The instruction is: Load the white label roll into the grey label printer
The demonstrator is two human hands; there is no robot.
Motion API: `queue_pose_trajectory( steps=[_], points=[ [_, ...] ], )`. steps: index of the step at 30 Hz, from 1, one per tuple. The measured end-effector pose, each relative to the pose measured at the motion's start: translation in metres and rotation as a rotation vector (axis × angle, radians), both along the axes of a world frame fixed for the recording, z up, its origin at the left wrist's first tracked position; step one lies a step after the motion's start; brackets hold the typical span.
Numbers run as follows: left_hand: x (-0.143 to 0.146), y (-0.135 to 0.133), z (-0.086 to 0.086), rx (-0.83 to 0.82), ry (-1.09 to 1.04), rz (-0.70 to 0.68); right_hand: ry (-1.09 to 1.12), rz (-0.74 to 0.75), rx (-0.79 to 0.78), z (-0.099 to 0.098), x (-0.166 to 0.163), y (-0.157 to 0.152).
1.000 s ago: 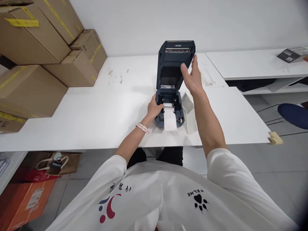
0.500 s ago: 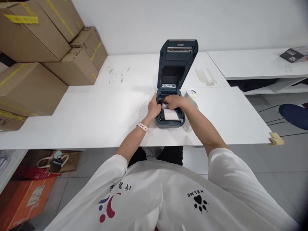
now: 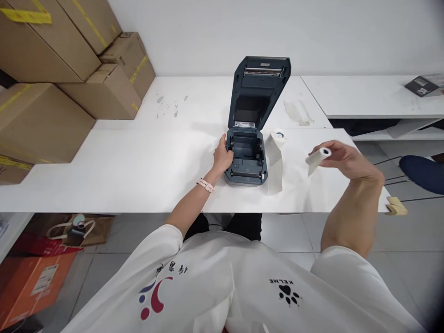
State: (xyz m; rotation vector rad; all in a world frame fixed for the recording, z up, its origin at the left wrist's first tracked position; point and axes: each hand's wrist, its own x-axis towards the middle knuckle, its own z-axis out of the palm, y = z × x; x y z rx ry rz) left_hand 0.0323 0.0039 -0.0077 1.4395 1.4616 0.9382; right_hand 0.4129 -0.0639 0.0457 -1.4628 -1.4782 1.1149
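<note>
A dark label printer (image 3: 245,178) stands on the white table with its lid (image 3: 258,88) raised and its paper bay bare. My left hand (image 3: 223,155) grips the printer's left side, thumb over the rim and the other fingers partly hidden behind it. Off to the right, above the table, my right hand (image 3: 345,159) pinches a thin roll of white label paper (image 3: 316,159), its core end showing and a short tail hanging down. Between the printer and that hand stands a thicker paper roll (image 3: 278,135), with a loose strip (image 3: 275,171) trailing toward the table's front edge.
Cardboard boxes (image 3: 45,122) are stacked on the table's left side. A small dark box (image 3: 423,85) sits at the far right. Yellowish padding (image 3: 396,206) covers the table's front right corner. A dark blue seat (image 3: 421,173) stands beyond it.
My right hand has lifted the thin paper roll out of the printer and carried it to the right. My left hand stays on the printer's side.
</note>
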Motion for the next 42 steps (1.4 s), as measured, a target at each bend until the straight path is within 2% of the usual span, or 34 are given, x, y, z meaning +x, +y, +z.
queue_pose_trajectory(
  steps=[2,5,7,9,13,16,19,25,30,35,39,42],
  points=[
    [0.0,0.0,0.0,-0.001,-0.008,-0.002,-0.055,-0.003,-0.111,-0.027,0.002,0.007],
    [0.0,0.0,-0.001,-0.008,-0.034,-0.003,-0.077,-0.046,-0.154,-0.062,-0.013,0.025],
    [-0.001,0.0,-0.002,-0.007,-0.044,-0.001,-0.048,-0.043,-0.148,-0.073,-0.025,0.036],
    [0.0,0.001,-0.003,0.004,-0.04,0.001,-0.027,0.002,-0.129,-0.074,-0.03,0.044],
    [0.001,0.004,-0.003,0.02,-0.003,0.001,-0.021,0.023,-0.028,-0.055,-0.023,0.058],
    [0.002,0.004,-0.003,0.01,0.0,0.004,-0.11,0.035,-0.035,-0.045,-0.02,0.078],
    [0.002,0.002,-0.002,0.006,-0.014,0.024,-0.21,0.085,-0.086,-0.044,-0.031,0.103],
    [-0.007,-0.001,-0.004,0.02,0.008,0.071,-0.382,0.011,-0.112,-0.05,-0.056,0.127],
    [-0.024,0.005,-0.001,0.028,0.04,0.061,-0.339,-0.05,-0.042,-0.041,-0.059,0.12],
    [-0.031,0.005,0.008,0.07,0.085,0.047,-0.115,-0.018,0.09,0.002,-0.072,0.101],
    [-0.033,-0.008,0.012,0.059,0.104,0.071,-0.152,0.151,0.149,0.037,-0.111,0.082],
    [-0.043,-0.023,0.011,0.06,0.118,0.099,-0.252,0.368,0.266,0.047,-0.159,0.068]
  ],
)
